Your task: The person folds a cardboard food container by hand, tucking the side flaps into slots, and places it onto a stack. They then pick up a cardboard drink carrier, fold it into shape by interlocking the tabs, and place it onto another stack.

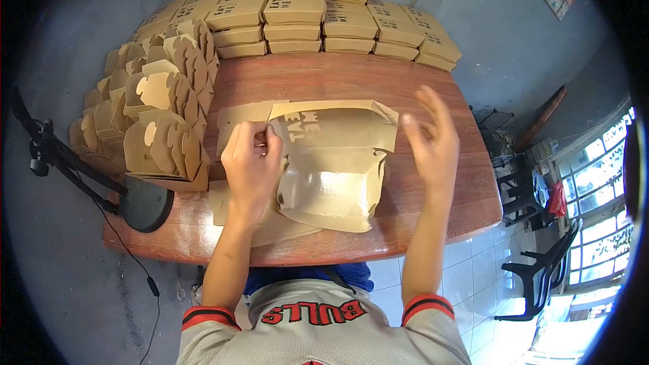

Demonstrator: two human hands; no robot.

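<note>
An unfolded-lid cardboard food box (331,186) lies in front of me, its shiny inside facing up and "EAT ME" lettering showing on the raised lid. My left hand (252,162) is closed in a pinch at the lid's left corner. On the other side, my right hand (434,143) is held with fingers apart, just off the lid's right corner flap, and nothing is in it. Flat cardboard blanks (284,231) lie partly hidden under the box and my left forearm.
Closed "EAT ME" boxes (294,10) are stacked along the table's back. Folded cardboard carriers (165,145) crowd the left side beside a black lamp base (145,204). The wooden table (446,196) has a curved right edge; a black chair (537,277) stands beyond it.
</note>
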